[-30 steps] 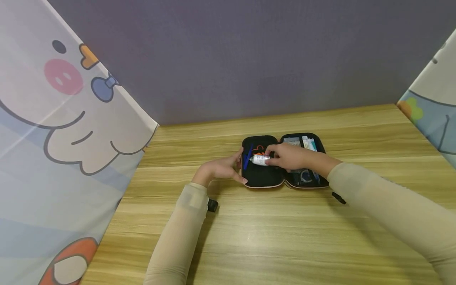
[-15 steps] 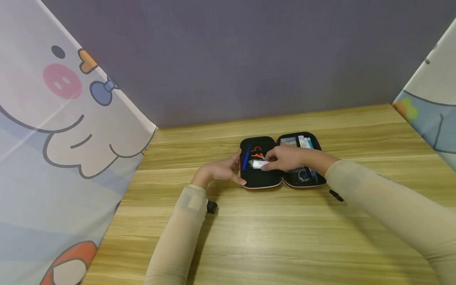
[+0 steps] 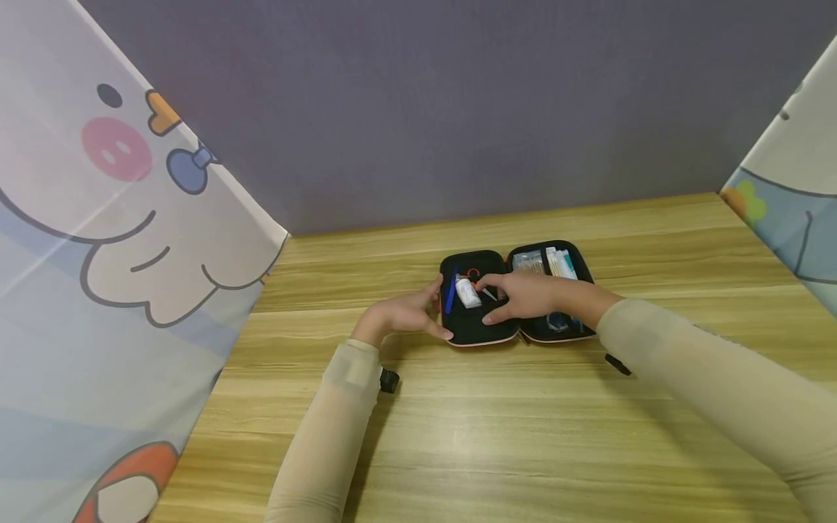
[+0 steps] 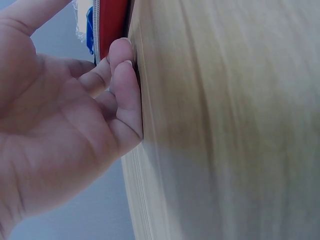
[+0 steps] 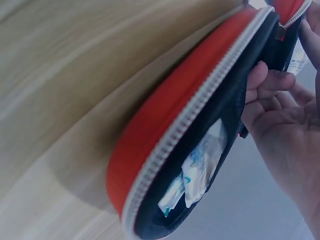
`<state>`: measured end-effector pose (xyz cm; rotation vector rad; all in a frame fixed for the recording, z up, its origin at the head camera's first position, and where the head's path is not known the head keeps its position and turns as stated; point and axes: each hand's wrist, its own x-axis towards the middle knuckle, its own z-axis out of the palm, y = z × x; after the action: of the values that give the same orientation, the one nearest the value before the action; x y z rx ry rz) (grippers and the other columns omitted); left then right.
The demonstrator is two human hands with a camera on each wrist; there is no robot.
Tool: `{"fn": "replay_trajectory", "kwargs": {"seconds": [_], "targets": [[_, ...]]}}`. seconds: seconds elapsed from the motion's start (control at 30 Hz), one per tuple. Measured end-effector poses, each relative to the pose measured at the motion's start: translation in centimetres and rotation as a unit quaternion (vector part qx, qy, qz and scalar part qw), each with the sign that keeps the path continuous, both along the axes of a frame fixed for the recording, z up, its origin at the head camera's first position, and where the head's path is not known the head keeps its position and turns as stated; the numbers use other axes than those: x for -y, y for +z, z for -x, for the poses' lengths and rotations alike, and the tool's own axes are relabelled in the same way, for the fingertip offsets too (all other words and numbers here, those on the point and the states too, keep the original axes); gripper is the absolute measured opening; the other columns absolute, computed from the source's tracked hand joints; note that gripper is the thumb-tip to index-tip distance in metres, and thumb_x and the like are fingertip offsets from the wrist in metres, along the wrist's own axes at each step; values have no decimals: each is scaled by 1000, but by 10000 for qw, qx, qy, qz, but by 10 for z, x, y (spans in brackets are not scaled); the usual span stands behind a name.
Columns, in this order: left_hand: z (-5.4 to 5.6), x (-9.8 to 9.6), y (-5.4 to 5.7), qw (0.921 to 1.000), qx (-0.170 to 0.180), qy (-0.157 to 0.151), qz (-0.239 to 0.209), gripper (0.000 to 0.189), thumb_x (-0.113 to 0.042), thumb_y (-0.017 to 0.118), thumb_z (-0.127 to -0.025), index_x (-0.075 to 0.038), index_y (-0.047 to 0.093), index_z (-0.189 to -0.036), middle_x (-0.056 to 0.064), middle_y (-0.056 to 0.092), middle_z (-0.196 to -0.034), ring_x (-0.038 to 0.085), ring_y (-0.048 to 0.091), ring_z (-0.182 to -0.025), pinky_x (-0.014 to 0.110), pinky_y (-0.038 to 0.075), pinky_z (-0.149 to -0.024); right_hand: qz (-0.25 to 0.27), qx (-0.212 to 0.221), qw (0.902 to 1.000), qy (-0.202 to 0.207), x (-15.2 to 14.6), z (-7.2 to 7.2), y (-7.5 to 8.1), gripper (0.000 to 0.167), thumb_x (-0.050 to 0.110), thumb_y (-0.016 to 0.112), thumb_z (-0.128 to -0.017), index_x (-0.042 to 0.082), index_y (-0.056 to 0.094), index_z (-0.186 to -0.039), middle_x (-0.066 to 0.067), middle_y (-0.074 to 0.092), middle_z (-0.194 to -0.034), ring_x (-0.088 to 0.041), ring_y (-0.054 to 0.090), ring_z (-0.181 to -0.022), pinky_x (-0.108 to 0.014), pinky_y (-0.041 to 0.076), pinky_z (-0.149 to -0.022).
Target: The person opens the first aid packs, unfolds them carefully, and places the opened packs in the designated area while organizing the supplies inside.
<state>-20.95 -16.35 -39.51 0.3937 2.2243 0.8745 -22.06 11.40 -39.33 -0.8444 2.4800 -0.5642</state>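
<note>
An orange-red zip case (image 3: 487, 335) with a black lining lies spread like a book on the table. In its left half are a white wrapped roll (image 3: 467, 293), a slim blue tool (image 3: 451, 290) and small scissors with orange handles (image 3: 474, 274). My left hand (image 3: 408, 311) rests at the case's left side, thumb at the near corner and fingers along the outer wall. My right hand (image 3: 523, 294) is over the case's middle, thumb and index finger spread apart. The index fingertip is beside the roll, and the thumb is clear of it.
The right half of the case holds swabs (image 3: 554, 261), clear packets (image 3: 528, 261) and a dark blue-ringed item (image 3: 557, 321). A grey panel (image 3: 458, 109) stands behind the wooden table (image 3: 490, 428). Printed cloth (image 3: 131, 240) hangs at the left side.
My right thumb and fingers have let go of the white roll, which now lies tilted beside the blue tool. The scissors show more. My left hand stays at the case's side.
</note>
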Motion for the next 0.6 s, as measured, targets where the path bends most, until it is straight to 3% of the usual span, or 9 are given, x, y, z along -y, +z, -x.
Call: {"fn": "replay_trajectory", "kwargs": {"seconds": [0.23,0.37,0.5,0.6], "targets": [[0,1,0,9999,87,69,-54,132,-31,89,-89,-27,-15,-171,12,41,-157,27,34,-155,50,24,-133,89,18,10000,21,3,-2,1,94,53,73,-98,23,22,-171,-15,71,-124,-18,70,-87,-45,58,-84],[-1,1,1,9999,108,67,-63,132,-31,88,-89,-26,-15,-171,12,40,-159,28,34,-155,51,25,-133,-6,17,9997,263,4,-2,0,97,54,70,-100,38,8,-172,-10,74,-102,-15,66,-71,-39,56,-77],[-1,1,2,9999,101,45,-27,133,-32,89,-89,-26,-16,-170,13,39,-161,28,33,-156,51,24,-133,-371,-288,9973,561,7,-1,0,88,58,66,-101,41,15,-171,1,62,-67,-11,53,-55,-37,55,-74],[0,0,1,10000,80,23,-2,132,-33,89,-89,-27,-15,-171,14,39,-162,28,31,-158,51,22,-133,-460,-386,9966,565,8,0,1,84,57,67,-101,34,26,-170,3,61,-66,-12,58,-60,-43,58,-79]]}}
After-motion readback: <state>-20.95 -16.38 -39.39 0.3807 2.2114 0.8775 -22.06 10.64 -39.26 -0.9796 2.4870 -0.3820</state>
